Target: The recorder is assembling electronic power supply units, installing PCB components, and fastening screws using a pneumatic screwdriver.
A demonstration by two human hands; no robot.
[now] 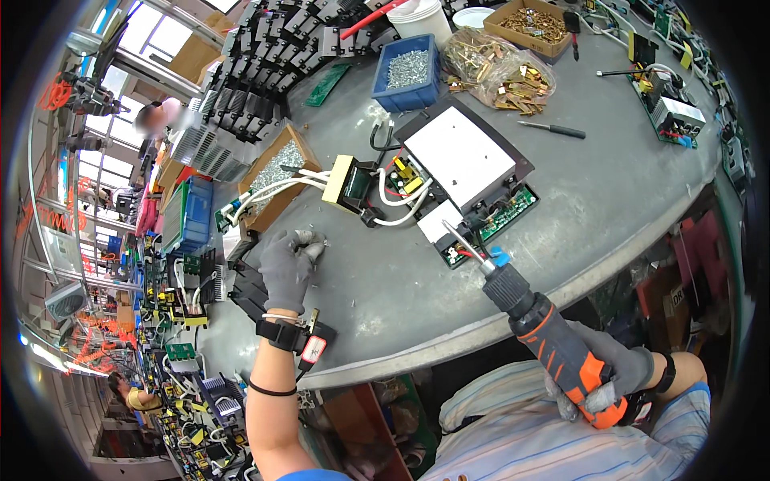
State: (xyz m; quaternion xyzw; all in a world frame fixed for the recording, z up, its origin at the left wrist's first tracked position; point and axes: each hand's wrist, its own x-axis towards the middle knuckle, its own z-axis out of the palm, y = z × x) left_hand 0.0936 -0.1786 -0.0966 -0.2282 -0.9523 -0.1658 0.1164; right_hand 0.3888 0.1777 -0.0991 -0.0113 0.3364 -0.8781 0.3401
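Note:
My right hand (597, 373), in a grey glove, is wrapped round the grip of a black and orange power screwdriver (553, 337). Its long bit points up and left, with the tip over the near corner of an electronic assembly (461, 152). That assembly has a white-topped cover, green circuit boards and yellow parts. White wires join it to a yellow and black transformer (346, 184) lying to its left. My left hand (289, 268), also gloved, hovers low over the table's left part, fingers curled and pinched together. Whatever they hold is too small to name.
An open cardboard box of screws (281, 164) lies beyond my left hand. Further back stand a blue bin of screws (407, 72), a bag of brass-coloured pieces (513, 84) and stacked black heatsinks (277, 56). A pen-like tool (553, 128) and another circuit assembly (670, 108) lie right.

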